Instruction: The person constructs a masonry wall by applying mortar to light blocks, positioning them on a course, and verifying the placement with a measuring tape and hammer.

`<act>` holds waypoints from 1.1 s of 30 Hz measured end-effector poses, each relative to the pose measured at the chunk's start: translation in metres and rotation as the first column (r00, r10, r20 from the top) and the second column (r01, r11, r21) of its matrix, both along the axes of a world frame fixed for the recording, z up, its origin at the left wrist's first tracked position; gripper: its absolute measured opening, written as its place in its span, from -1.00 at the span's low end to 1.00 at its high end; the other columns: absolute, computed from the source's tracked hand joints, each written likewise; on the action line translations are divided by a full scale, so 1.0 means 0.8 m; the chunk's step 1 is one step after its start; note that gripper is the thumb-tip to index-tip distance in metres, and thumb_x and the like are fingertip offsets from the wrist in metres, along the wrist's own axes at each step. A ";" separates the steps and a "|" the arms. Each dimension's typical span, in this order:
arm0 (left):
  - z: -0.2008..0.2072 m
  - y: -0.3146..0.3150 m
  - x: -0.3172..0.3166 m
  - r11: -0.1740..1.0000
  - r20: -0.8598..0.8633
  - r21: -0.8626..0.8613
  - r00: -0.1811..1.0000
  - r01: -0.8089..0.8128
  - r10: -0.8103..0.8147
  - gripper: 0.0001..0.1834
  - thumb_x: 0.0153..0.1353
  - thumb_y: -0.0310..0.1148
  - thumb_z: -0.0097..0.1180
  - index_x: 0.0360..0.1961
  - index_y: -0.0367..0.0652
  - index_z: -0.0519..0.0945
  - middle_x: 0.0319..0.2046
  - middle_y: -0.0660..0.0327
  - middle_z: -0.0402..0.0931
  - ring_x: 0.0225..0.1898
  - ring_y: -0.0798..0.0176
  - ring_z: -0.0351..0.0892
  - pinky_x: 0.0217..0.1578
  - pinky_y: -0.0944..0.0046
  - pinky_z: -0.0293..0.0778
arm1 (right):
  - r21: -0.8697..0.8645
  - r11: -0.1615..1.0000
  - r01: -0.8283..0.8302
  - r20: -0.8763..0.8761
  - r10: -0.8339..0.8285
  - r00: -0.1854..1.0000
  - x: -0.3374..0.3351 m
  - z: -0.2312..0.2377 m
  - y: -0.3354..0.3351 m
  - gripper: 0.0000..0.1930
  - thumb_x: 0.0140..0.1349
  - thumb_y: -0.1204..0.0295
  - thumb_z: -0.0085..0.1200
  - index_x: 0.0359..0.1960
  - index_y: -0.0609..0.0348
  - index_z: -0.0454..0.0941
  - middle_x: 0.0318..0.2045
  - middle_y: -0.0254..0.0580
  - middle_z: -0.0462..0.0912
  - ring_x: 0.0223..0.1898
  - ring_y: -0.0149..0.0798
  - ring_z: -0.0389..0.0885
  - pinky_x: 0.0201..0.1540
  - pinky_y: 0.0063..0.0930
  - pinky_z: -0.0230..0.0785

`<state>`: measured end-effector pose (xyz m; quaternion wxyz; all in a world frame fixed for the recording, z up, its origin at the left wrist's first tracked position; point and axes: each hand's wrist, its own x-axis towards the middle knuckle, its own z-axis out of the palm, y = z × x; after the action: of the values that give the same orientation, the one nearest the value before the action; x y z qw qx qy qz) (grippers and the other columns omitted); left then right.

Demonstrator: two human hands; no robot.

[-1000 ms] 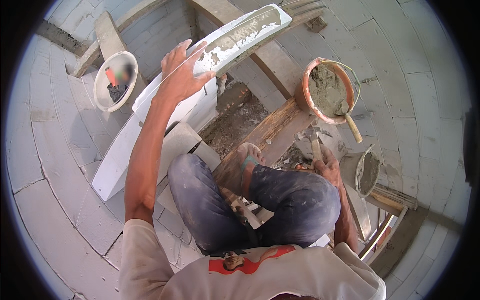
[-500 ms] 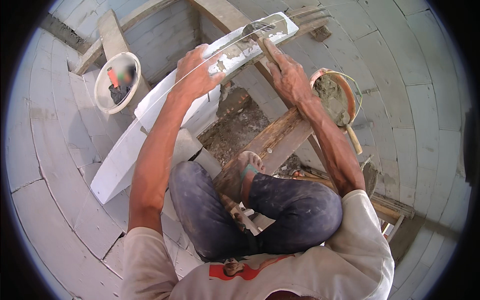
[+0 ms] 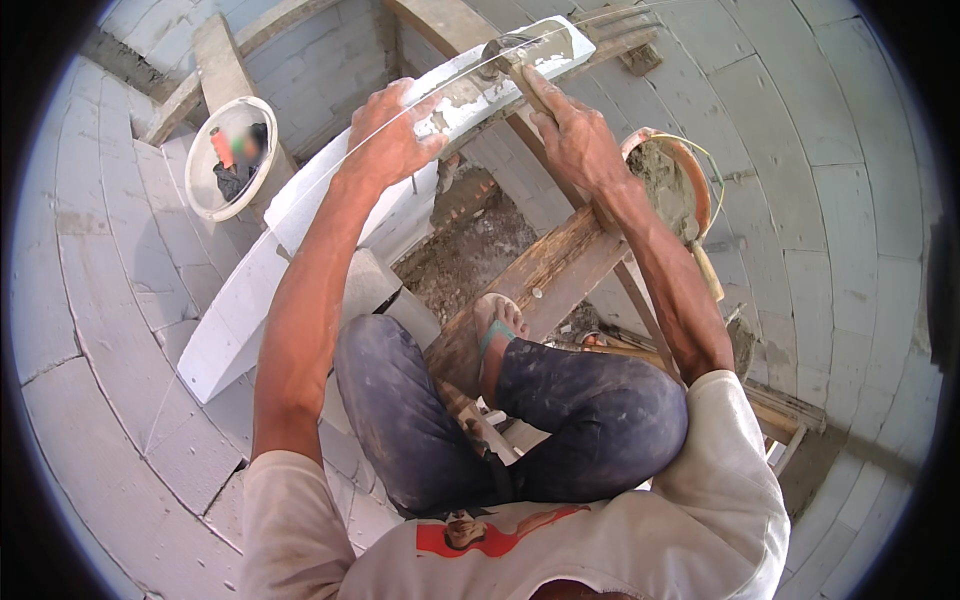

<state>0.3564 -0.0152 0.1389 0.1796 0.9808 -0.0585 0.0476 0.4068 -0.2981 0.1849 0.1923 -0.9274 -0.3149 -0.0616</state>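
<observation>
My left hand (image 3: pixel 388 138) grips a long white block (image 3: pixel 225 318) across its top, fingers toward the far edge and thumb on the near side. Grey mortar (image 3: pixel 462 94) lies in patches on the block's top. In my right hand (image 3: pixel 582 145) is a wooden-handled trowel (image 3: pixel 508 60), its mortar-smeared blade on the block near the far right end. A thin taut string (image 3: pixel 440 92) runs along the block, passing over my left hand.
On the right stands an orange-rimmed bucket (image 3: pixel 697 170) of mortar, with another wooden handle (image 3: pixel 707 272) beside it. A white bucket (image 3: pixel 207 208) holding an orange-handled item is at the left. Wooden planks (image 3: pixel 560 268) cross a gap below; pale block walls (image 3: pixel 800 180) surround me.
The trowel has shifted slightly up and left along the block. More grey mortar covers the block's far right end. My left hand stays nearly in place.
</observation>
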 end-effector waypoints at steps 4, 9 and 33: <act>0.002 -0.002 0.001 1.000 -0.004 -0.028 1.000 0.009 -0.009 -0.31 0.25 0.00 0.38 0.41 0.14 0.60 0.51 -0.11 0.32 0.48 -0.21 0.32 0.51 -0.10 0.22 | 0.059 0.998 0.018 0.008 -0.019 1.000 -0.010 0.002 0.003 -0.35 0.48 0.42 0.12 0.57 -0.27 0.29 0.20 0.35 0.64 0.18 0.42 0.63 0.20 0.12 0.59; 0.000 0.001 0.004 0.999 0.007 -0.041 1.000 0.022 -0.021 -0.30 0.23 0.03 0.40 0.41 0.17 0.61 0.51 -0.09 0.31 0.52 -0.21 0.27 0.52 -0.11 0.20 | 0.050 0.999 0.004 -0.060 -0.001 0.998 -0.020 0.006 0.006 -0.35 0.49 0.40 0.12 0.58 -0.30 0.27 0.22 0.32 0.63 0.18 0.41 0.63 0.22 0.11 0.59; -0.002 0.093 -0.179 0.984 0.022 0.146 0.994 -0.105 0.103 0.04 0.07 -0.22 0.56 0.59 0.09 0.32 0.59 -0.05 0.14 0.59 -0.14 0.13 0.56 -0.21 0.08 | 0.087 0.960 -0.266 -0.074 0.273 0.959 -0.070 0.022 0.065 -0.27 0.44 0.45 0.16 0.60 -0.30 0.22 0.02 0.31 0.72 -0.02 0.35 0.73 0.02 0.11 0.66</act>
<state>0.2132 0.0590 0.1377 0.1035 0.9928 -0.0118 0.0596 0.3509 -0.2465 0.2027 0.2474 -0.8696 -0.4272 -0.0071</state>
